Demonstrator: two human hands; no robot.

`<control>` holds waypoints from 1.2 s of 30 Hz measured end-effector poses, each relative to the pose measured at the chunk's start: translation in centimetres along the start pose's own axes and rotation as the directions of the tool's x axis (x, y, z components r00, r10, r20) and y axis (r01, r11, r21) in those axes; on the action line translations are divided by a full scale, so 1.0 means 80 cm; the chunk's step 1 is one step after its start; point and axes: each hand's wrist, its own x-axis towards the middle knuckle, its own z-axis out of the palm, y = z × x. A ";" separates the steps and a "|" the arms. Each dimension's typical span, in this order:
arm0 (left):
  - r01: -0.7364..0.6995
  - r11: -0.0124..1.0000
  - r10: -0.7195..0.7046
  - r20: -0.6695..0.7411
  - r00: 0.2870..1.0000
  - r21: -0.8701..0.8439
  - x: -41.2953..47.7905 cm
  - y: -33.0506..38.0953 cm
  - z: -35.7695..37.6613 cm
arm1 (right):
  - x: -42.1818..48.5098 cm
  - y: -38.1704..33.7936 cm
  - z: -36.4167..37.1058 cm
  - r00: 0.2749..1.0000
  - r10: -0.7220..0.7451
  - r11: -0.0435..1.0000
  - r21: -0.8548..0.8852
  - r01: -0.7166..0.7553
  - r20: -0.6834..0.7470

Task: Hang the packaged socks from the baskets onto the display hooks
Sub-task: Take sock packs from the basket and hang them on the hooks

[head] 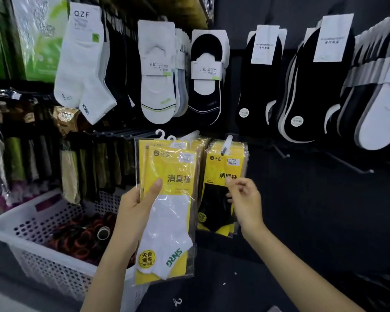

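My left hand (137,207) grips a small stack of yellow packets of white socks (167,221) by the left edge, thumb across the front, white hanger hooks sticking up at the top. To their right a bundle of yellow packets with black socks (221,174) hangs on a white-tipped display hook (227,143). My right hand (245,199) hovers in front of that bundle with fingers loosely curled, holding nothing. A white perforated basket (32,224) stands at lower left.
White and black socks (158,70) hang in rows on upper hooks across the dark wall. Bare metal hooks (282,154) jut out to the right of the yellow bundle. Dark rolled items (81,235) lie in the basket. Packaged goods hang at the left.
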 end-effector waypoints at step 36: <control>-0.001 0.988 0.044 -0.281 0.959 0.151 0.006 -0.012 -0.007 | 0.041 0.012 0.000 0.993 0.034 0.999 0.044 -0.029 -0.117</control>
